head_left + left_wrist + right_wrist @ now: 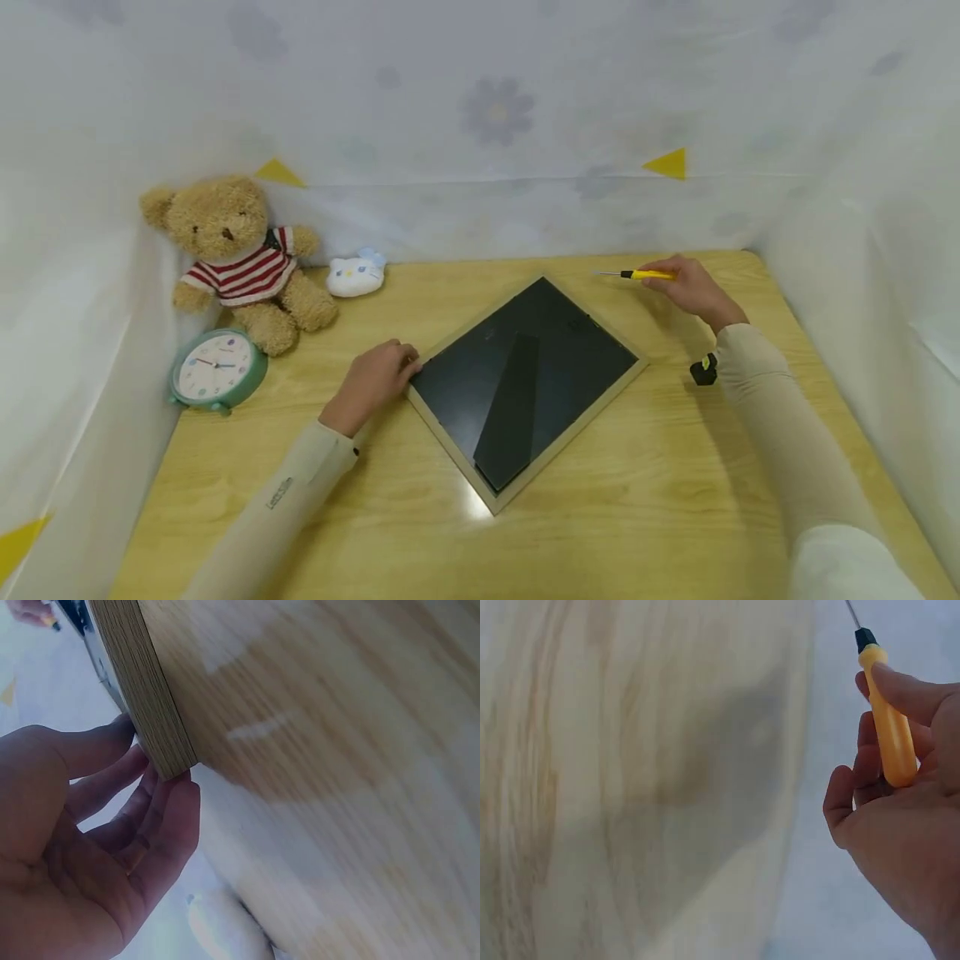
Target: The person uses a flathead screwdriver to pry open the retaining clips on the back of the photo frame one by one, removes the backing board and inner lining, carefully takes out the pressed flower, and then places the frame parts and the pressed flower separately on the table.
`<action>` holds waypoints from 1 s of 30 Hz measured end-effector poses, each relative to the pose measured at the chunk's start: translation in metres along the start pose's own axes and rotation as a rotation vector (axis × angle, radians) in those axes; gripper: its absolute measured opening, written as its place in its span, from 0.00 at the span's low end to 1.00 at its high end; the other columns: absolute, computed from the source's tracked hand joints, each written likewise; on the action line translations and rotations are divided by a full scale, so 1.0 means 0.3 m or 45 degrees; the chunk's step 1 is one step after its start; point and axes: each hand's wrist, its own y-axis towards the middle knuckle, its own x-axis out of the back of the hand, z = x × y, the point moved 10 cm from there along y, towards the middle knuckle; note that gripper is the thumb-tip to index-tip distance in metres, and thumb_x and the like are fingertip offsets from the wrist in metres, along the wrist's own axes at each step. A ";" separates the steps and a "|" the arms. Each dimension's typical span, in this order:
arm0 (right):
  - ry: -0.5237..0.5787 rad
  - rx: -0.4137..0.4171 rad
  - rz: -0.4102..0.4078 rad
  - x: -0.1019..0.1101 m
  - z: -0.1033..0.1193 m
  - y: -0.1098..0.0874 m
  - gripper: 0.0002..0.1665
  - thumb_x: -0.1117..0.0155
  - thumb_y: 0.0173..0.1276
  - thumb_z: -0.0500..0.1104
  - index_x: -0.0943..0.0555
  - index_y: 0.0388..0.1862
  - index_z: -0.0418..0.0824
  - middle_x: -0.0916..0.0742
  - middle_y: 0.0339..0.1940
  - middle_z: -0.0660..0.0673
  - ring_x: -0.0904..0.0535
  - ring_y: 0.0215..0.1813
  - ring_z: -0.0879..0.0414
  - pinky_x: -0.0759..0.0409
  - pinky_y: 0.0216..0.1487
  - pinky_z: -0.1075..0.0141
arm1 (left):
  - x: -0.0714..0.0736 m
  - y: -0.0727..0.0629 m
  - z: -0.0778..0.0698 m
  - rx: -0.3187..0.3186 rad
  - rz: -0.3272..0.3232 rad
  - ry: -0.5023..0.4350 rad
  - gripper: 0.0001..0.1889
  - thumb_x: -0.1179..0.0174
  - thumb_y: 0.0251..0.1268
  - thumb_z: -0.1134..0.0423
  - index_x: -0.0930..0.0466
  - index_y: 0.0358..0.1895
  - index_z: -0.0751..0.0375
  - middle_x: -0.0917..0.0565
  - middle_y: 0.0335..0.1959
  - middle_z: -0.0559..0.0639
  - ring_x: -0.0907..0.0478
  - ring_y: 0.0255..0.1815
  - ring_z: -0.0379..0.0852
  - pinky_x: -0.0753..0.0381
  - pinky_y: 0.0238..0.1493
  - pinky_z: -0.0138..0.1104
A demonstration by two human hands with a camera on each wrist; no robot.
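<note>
A picture frame (577, 342) lies face down on the table, turned so that one corner points toward me. Its black back carries a long stand leg (512, 408), folded flat against it. At the frame's left corner, my left hand (377, 375) grips the wooden edge (146, 697), thumb on the back's side and fingers around the corner. My right hand (692, 287) holds a screwdriver (654, 275) above the table, beyond the frame's right side. Thumb and fingers wrap its yellow handle (891, 727), and the thin metal shaft points left in the head view.
A teddy bear (243, 279) in a striped shirt sits at the back left, with a green alarm clock (217, 368) before it. Beside the bear is a small white plush (355, 277). A small black object (703, 370) lies by the right sleeve. Pale patterned sheets (480, 217) enclose the table (615, 525).
</note>
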 end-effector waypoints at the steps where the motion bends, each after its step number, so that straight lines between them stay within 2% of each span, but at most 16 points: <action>1: 0.004 -0.009 0.006 -0.005 -0.025 0.019 0.28 0.43 0.78 0.50 0.25 0.68 0.34 0.30 0.66 0.31 0.35 0.66 0.36 0.32 0.61 0.41 | -0.003 -0.008 0.004 0.007 0.002 -0.010 0.11 0.38 0.72 0.59 0.14 0.48 0.62 0.18 0.37 0.52 0.20 0.34 0.47 0.19 0.37 0.43; 6: 0.020 -0.016 0.059 -0.042 -0.085 0.096 0.29 0.41 0.77 0.50 0.26 0.70 0.36 0.29 0.68 0.32 0.35 0.68 0.36 0.35 0.65 0.40 | -0.018 -0.028 0.009 0.003 -0.012 -0.041 0.10 0.38 0.72 0.60 0.15 0.48 0.63 0.19 0.36 0.51 0.21 0.33 0.46 0.19 0.37 0.42; 9: 0.003 0.000 0.089 -0.059 -0.081 0.139 0.29 0.42 0.77 0.50 0.26 0.71 0.37 0.29 0.70 0.32 0.37 0.71 0.35 0.37 0.66 0.39 | -0.016 -0.030 0.004 -0.020 -0.030 -0.042 0.10 0.39 0.72 0.61 0.15 0.48 0.64 0.20 0.36 0.52 0.22 0.32 0.45 0.20 0.36 0.41; 15: 0.005 0.014 0.083 -0.077 -0.051 0.208 0.27 0.40 0.76 0.48 0.25 0.69 0.37 0.27 0.70 0.31 0.34 0.70 0.37 0.33 0.64 0.43 | -0.004 -0.021 0.002 -0.042 -0.054 -0.042 0.09 0.39 0.73 0.62 0.15 0.47 0.64 0.20 0.36 0.52 0.22 0.32 0.46 0.20 0.37 0.42; 21: -0.009 0.039 0.040 -0.082 -0.025 0.230 0.26 0.38 0.75 0.48 0.22 0.66 0.35 0.24 0.67 0.32 0.30 0.65 0.40 0.30 0.61 0.45 | 0.000 -0.012 0.002 -0.055 -0.072 -0.072 0.09 0.41 0.74 0.63 0.16 0.47 0.64 0.20 0.37 0.53 0.22 0.33 0.46 0.20 0.38 0.42; 30: -0.054 0.081 0.029 -0.096 -0.017 0.225 0.24 0.39 0.76 0.44 0.21 0.64 0.32 0.21 0.62 0.30 0.27 0.61 0.38 0.29 0.61 0.43 | -0.002 -0.010 -0.006 -0.043 -0.043 -0.080 0.09 0.41 0.74 0.63 0.16 0.46 0.65 0.20 0.36 0.53 0.24 0.32 0.46 0.21 0.38 0.41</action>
